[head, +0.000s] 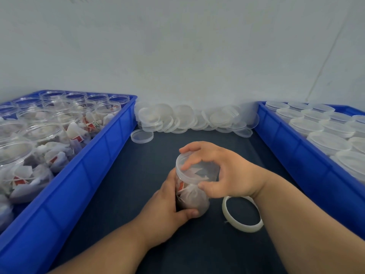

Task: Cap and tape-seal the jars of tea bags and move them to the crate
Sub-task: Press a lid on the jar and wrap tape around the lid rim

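A clear jar of tea bags (192, 196) stands on the dark mat in the middle. My left hand (169, 204) grips its lower body from the left. My right hand (223, 171) curls over the clear lid (195, 171) on top of the jar, fingers and thumb round the rim. A roll of clear tape (243, 214) lies flat on the mat just right of the jar, partly under my right wrist.
A blue crate (79, 175) at the left holds several open jars of tea bags. Another blue crate (292, 147) at the right holds several capped jars. A heap of loose clear lids (189, 119) lies along the white wall, one lid (142, 136) apart.
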The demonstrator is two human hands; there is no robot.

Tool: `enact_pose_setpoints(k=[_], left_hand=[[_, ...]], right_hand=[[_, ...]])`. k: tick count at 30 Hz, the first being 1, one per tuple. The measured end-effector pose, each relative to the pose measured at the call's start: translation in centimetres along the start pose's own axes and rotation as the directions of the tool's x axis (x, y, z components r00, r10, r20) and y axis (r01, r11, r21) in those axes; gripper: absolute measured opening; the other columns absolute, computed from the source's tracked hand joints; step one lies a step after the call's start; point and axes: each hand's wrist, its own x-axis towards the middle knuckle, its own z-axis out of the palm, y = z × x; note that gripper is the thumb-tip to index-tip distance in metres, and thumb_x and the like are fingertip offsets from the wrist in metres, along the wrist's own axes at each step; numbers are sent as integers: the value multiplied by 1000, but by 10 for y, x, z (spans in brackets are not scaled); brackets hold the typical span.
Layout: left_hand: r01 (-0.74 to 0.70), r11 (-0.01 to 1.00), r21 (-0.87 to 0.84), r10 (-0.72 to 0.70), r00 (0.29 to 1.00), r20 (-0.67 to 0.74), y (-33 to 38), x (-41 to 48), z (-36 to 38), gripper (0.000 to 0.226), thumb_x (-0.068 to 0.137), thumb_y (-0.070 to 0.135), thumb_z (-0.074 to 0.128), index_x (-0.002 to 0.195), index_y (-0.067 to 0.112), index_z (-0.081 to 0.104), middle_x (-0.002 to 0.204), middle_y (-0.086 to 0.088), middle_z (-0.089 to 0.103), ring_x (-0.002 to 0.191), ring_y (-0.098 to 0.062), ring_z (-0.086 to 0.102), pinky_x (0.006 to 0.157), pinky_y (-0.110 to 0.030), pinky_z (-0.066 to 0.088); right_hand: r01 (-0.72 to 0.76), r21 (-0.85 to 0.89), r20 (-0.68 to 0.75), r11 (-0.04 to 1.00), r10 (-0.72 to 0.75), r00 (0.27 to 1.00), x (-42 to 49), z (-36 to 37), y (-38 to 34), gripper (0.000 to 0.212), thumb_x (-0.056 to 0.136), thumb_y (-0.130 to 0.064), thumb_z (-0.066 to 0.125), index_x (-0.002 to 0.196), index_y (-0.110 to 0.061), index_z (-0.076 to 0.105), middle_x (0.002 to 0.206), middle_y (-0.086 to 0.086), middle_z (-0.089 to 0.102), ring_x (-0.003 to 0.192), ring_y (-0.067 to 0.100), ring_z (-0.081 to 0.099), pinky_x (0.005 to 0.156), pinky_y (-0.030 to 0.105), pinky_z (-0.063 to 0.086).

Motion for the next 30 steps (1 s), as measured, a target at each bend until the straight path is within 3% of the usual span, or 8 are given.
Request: enact_pose_setpoints(k=[5,8,11,15,21,24,26,30], left_hand=[[-22,1000,9,22,1000,8,0,0,0,96,81,32,82,126,80,11,133,52,39,126,25,38,98,-7,33],[-19,1000,17,19,1000,7,-2,1,0,97,80,33,82,125,80,10,131,53,38,124,27,37,95,-3,34],[-2,1000,18,2,1000,0,-2,0,0,94,79,36,82,123,80,12,130,49,43,123,21,43,100,-11,38],[7,1000,11,-7,1000,0,-2,0,0,93,79,35,82,118,83,13,126,50,44,118,24,44,96,-12,38],[-34,999,12,33,999,27,2,-1,-1,100,81,23,81,122,83,11,134,50,41,127,23,39,96,2,33],[-39,999,19,39,999,25,2,-1,0,98,81,25,80,136,71,14,138,46,41,131,19,39,100,-2,34],[-38,999,23,38,999,9,1,-2,2,89,81,29,80,145,53,23,139,43,42,132,16,40,106,-13,37],[9,1000,26,-9,1000,3,0,-1,1,73,75,40,79,126,60,30,127,49,44,120,22,44,96,-16,44]], right_hand=[[-66,-67,-121,996,58,991,3,17,3,39,73,-65,64,110,-53,64,132,-26,48,127,-1,44,104,35,43],[-37,-56,-192,998,26,981,4,24,5,36,73,-60,66,108,-49,68,129,-24,53,126,3,48,105,35,42],[17,-7,-102,1000,-17,995,5,14,6,33,78,-42,74,110,-33,73,131,-17,56,125,5,51,105,27,40],[39,-28,2,999,-39,999,7,5,5,37,82,-21,74,119,-22,71,135,-5,55,127,11,51,106,33,41],[-11,-206,-234,978,-39,972,-1,28,6,38,82,-30,75,119,-37,69,133,-16,55,123,6,51,100,30,45],[-97,-256,-176,962,53,983,-3,25,-2,46,81,-51,71,125,-52,59,142,-22,43,133,5,34,103,15,31],[-202,-336,-138,920,165,977,-3,23,-8,67,70,-78,57,133,-60,44,146,-22,30,136,4,18,105,19,27],[-394,-421,-240,817,318,917,-2,24,-17,87,61,-89,41,141,-55,35,130,-18,34,124,7,24,101,27,35]])
